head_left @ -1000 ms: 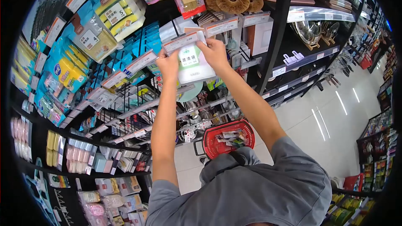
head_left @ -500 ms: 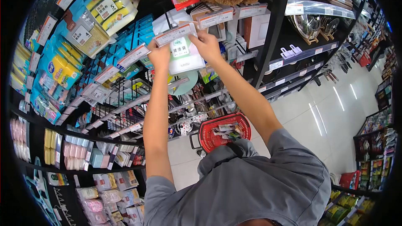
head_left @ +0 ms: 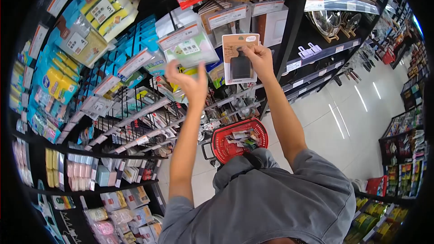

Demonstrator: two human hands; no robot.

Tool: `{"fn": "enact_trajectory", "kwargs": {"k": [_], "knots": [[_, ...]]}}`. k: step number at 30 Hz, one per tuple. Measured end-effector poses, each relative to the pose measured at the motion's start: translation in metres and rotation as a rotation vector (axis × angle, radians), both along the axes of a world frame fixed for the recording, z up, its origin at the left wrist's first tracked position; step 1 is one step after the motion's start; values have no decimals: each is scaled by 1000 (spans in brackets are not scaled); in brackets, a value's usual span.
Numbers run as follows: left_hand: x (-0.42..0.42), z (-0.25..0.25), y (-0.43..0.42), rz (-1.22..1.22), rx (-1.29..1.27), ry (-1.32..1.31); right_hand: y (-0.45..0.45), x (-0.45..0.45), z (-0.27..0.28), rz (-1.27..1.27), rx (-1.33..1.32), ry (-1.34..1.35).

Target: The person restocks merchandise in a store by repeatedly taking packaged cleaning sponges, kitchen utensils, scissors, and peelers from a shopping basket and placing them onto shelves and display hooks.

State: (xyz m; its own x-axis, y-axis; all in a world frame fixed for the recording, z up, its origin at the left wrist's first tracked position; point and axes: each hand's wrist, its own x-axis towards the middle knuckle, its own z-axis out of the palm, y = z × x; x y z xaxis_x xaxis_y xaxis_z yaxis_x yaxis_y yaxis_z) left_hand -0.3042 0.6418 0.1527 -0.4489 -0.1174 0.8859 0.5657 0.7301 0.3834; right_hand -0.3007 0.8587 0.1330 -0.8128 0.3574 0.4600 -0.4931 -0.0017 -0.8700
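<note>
Though between hands, package against right

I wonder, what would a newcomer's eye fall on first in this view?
Probably the bright red basket, in front of the person's legs, with packets inside. Next might come the carded dark item held up by the right hand in the upper middle, and the open left hand near the lower edge of a white-and-green packet.
</note>
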Motion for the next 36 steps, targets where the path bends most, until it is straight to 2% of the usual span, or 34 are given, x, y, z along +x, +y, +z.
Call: {"fn": "enact_trajectory", "kwargs": {"k": [2,4,6,7,10,11,17,21,24,27,30,32,34,35,36], "knots": [[6,-2,23,-288,49,-64,2,-2,12,-19,94,-14],[4,12,35,-325,6,-81,-1,-15,22,83,93,99],[1,31,41,-668,75,-350,-6,-18,37,66,138,128],[-9,30,41,-598,-19,-271,-8,-19,44,61,169,154],[-21,37,44,-628,-33,-260,-10,-30,51,58,186,171],[-25,39,46,-587,-62,-178,-11,-31,54,41,189,174],[-46,36,55,-485,-86,-124,-6,-54,58,1,147,204],[-48,36,57,-536,-93,-166,-4,-60,52,-3,142,224],[-49,33,60,-559,-102,-128,-3,-63,51,-55,-3,151],[-58,27,60,-526,-107,-164,-3,-72,50,-230,249,121],[-60,24,55,-519,-84,-264,-10,-70,58,-257,308,114],[-55,18,50,-432,-184,-114,-11,-64,58,-233,322,32],[-25,13,41,-429,-163,-139,-10,-60,48,-368,396,167],[-1,5,35,-495,24,-261,-7,-56,38,-446,445,351],[21,-6,28,-553,215,-384,-5,-46,28,-435,383,308]]}}
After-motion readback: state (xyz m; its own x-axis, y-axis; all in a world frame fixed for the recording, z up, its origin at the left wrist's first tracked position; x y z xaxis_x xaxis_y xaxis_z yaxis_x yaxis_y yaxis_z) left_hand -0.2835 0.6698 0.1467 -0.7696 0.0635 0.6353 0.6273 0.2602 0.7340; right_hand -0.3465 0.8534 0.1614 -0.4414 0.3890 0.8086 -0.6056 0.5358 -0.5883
